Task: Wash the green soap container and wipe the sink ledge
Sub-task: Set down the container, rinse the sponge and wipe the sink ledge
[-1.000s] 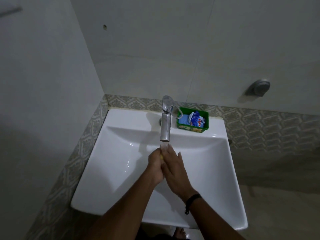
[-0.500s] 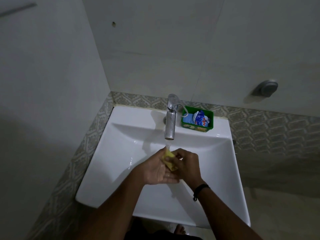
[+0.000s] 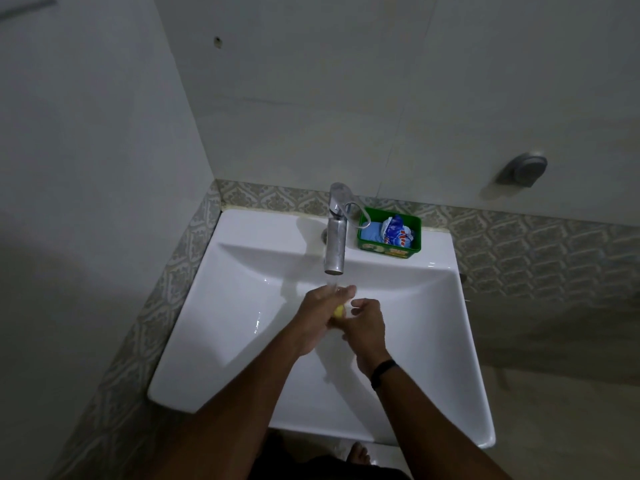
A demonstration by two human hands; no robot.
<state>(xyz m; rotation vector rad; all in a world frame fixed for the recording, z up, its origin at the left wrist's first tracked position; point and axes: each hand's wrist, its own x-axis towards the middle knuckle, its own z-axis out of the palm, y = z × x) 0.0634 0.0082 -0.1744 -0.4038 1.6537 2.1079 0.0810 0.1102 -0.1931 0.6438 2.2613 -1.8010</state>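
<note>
Yellow thing (image 3: pixel 338 310) mostly hidden btwn hands; sachet (image 3: pixel 398 233) print unreadable.

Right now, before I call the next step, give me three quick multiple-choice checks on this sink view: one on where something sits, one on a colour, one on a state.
1. Where does the green soap container stand?
A. On the sink ledge, right of the tap
B. In the basin
C. On the floor

2. What colour is the small thing between the hands?
A. Red
B. Yellow
C. Black

3. What is the tap doing?
A. Running
B. Off and dry
C. Detached

Key: 1 A, it sits on the back ledge beside the tap. 2 B, a yellow bit shows between the left hand and the right hand. 3 A, water falls from the spout onto the hands.
</note>
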